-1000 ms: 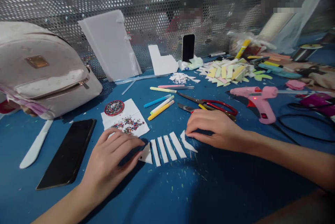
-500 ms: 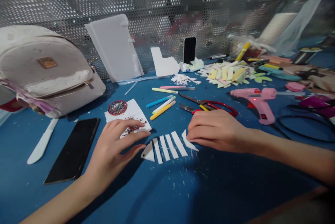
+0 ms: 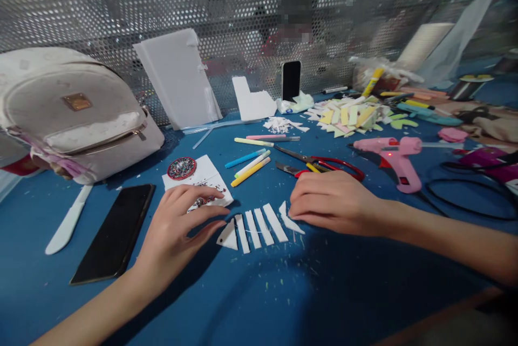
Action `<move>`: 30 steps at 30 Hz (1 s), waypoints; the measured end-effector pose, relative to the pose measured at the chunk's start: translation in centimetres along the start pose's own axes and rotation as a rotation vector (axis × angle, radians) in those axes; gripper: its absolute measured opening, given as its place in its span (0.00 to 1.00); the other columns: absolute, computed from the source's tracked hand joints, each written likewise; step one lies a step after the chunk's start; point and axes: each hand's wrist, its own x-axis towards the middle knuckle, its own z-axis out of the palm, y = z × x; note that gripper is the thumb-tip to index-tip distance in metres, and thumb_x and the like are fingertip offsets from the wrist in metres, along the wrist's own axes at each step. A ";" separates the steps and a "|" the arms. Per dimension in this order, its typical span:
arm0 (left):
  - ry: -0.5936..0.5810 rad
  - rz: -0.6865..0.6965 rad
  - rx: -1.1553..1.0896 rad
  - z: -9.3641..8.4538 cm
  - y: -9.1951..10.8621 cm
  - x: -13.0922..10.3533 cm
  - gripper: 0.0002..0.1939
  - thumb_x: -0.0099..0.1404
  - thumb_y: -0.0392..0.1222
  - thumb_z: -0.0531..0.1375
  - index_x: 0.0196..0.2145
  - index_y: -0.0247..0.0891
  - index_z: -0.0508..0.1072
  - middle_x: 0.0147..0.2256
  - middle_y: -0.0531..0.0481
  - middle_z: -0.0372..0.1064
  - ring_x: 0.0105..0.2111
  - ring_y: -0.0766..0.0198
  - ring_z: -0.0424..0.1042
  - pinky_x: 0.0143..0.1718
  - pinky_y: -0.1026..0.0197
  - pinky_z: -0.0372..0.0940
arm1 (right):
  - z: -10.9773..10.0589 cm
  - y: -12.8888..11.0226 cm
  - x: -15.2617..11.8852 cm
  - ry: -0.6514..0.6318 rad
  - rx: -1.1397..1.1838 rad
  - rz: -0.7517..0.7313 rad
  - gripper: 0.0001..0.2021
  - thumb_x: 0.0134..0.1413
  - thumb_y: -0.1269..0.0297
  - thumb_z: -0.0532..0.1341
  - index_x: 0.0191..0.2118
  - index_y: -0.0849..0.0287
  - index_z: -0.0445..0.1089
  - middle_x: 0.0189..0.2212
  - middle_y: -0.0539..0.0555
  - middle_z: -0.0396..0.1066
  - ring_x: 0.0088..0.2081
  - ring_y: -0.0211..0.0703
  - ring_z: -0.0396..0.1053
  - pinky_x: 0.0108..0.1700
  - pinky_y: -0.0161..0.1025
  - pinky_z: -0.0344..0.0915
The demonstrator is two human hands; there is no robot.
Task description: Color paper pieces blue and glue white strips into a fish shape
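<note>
White pieces cut from flat sheet lie in a row like a fish skeleton: a head-shaped piece (image 3: 229,237) with a dark eye hole, several upright strips (image 3: 275,222) and a notched tail-shaped piece (image 3: 288,218). A thin pale thread-like line crosses some strips. On the left, my left hand (image 3: 178,230) is open, thumb and forefinger apart, with the thumb tip close beside the head-shaped piece. My right hand (image 3: 335,203) is closed, its fingertips pressed at the right edge of the tail-shaped piece; the exact grip is partly hidden.
Behind my hands lie markers (image 3: 251,171), scissors (image 3: 319,162) and a glittery round tin (image 3: 182,168) on white paper. A pink glue gun (image 3: 394,154) stands right. Left are a black phone (image 3: 113,232), white plastic knife (image 3: 68,224) and backpack (image 3: 81,119). Cut scraps (image 3: 348,115) pile behind.
The view has shifted slightly. Both hands stay almost in place, and the tail-shaped piece seems turned a little beside my right fingertips.
</note>
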 end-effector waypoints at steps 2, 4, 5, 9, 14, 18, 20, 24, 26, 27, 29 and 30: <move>0.006 0.002 -0.003 0.0 0.1 0.0 0.09 0.68 0.36 0.60 0.44 0.48 0.74 0.48 0.51 0.70 0.49 0.57 0.68 0.48 0.53 0.60 | 0.0 0.0 0.1 0.003 0.007 0.007 0.04 0.64 0.70 0.58 0.39 0.59 0.70 0.34 0.53 0.73 0.37 0.39 0.67 0.42 0.37 0.63; 0.007 0.006 -0.008 0.0 0.1 0.0 0.09 0.68 0.36 0.60 0.44 0.47 0.75 0.48 0.51 0.70 0.48 0.57 0.69 0.48 0.53 0.60 | -0.1 0.1 0.1 0.009 0.016 0.013 0.04 0.64 0.70 0.58 0.38 0.59 0.70 0.33 0.53 0.73 0.37 0.39 0.67 0.43 0.37 0.63; 0.007 0.008 -0.010 0.0 0.1 0.0 0.09 0.68 0.36 0.60 0.43 0.47 0.75 0.48 0.51 0.71 0.48 0.57 0.69 0.48 0.53 0.60 | -0.1 0.1 0.1 0.014 0.019 0.015 0.05 0.64 0.70 0.58 0.38 0.59 0.70 0.33 0.53 0.73 0.36 0.39 0.67 0.43 0.37 0.63; -0.001 0.016 -0.011 -0.1 0.3 0.1 0.07 0.68 0.35 0.60 0.40 0.46 0.75 0.47 0.51 0.71 0.48 0.57 0.69 0.47 0.53 0.60 | -0.1 0.2 0.2 0.023 0.031 0.033 0.05 0.64 0.69 0.57 0.38 0.60 0.70 0.33 0.54 0.73 0.36 0.39 0.67 0.42 0.37 0.63; 0.001 0.021 0.001 -0.2 0.5 0.1 0.06 0.68 0.36 0.59 0.37 0.45 0.75 0.45 0.51 0.72 0.46 0.58 0.70 0.46 0.53 0.60 | 0.1 0.5 0.0 0.022 0.049 0.062 0.04 0.64 0.70 0.58 0.37 0.60 0.70 0.33 0.53 0.73 0.35 0.39 0.67 0.42 0.37 0.63; -0.006 0.050 0.034 0.1 0.2 -0.3 0.06 0.68 0.36 0.59 0.38 0.45 0.75 0.45 0.51 0.73 0.45 0.59 0.71 0.45 0.54 0.61 | 0.4 0.8 -0.3 0.013 0.042 0.073 0.05 0.64 0.69 0.58 0.37 0.60 0.71 0.33 0.53 0.73 0.36 0.39 0.68 0.42 0.36 0.63; -0.018 0.080 0.068 0.4 -0.1 -0.7 0.08 0.68 0.35 0.59 0.40 0.46 0.75 0.45 0.51 0.74 0.45 0.59 0.71 0.46 0.54 0.61 | 0.6 1.0 -0.5 0.006 0.030 0.082 0.05 0.64 0.68 0.58 0.38 0.59 0.71 0.33 0.53 0.73 0.37 0.39 0.68 0.43 0.36 0.63; -0.038 0.150 0.154 1.0 -0.2 -1.3 0.09 0.68 0.33 0.58 0.42 0.45 0.74 0.46 0.53 0.75 0.45 0.59 0.70 0.51 0.50 0.58 | 1.1 1.2 -0.9 -0.005 -0.002 0.085 0.06 0.65 0.68 0.57 0.38 0.59 0.71 0.33 0.52 0.73 0.37 0.38 0.68 0.42 0.35 0.63; -0.044 0.189 0.191 1.2 0.0 -1.6 0.09 0.69 0.32 0.58 0.43 0.43 0.73 0.46 0.53 0.75 0.45 0.59 0.69 0.53 0.48 0.57 | 1.3 1.3 -1.0 -0.026 -0.024 0.086 0.06 0.65 0.69 0.57 0.38 0.59 0.71 0.33 0.52 0.73 0.37 0.39 0.67 0.41 0.35 0.62; -0.045 0.210 0.210 1.2 0.1 -1.7 0.08 0.69 0.32 0.58 0.43 0.42 0.73 0.46 0.53 0.75 0.45 0.58 0.69 0.53 0.47 0.57 | 1.4 1.4 -1.1 -0.042 -0.031 0.088 0.06 0.65 0.69 0.57 0.38 0.59 0.70 0.33 0.52 0.73 0.36 0.39 0.67 0.40 0.35 0.62; -0.043 0.250 0.247 1.3 0.2 -1.9 0.08 0.69 0.31 0.57 0.42 0.40 0.74 0.45 0.52 0.75 0.45 0.57 0.69 0.54 0.47 0.56 | 1.5 1.5 -1.2 -0.077 -0.029 0.096 0.06 0.65 0.69 0.56 0.38 0.59 0.70 0.34 0.53 0.73 0.36 0.40 0.66 0.40 0.35 0.61; -0.043 0.264 0.265 1.3 0.3 -2.0 0.08 0.70 0.31 0.57 0.42 0.39 0.74 0.45 0.52 0.76 0.45 0.56 0.69 0.54 0.46 0.56 | 1.6 1.5 -1.2 -0.091 -0.022 0.100 0.06 0.65 0.68 0.56 0.38 0.59 0.70 0.34 0.53 0.72 0.36 0.40 0.66 0.39 0.35 0.60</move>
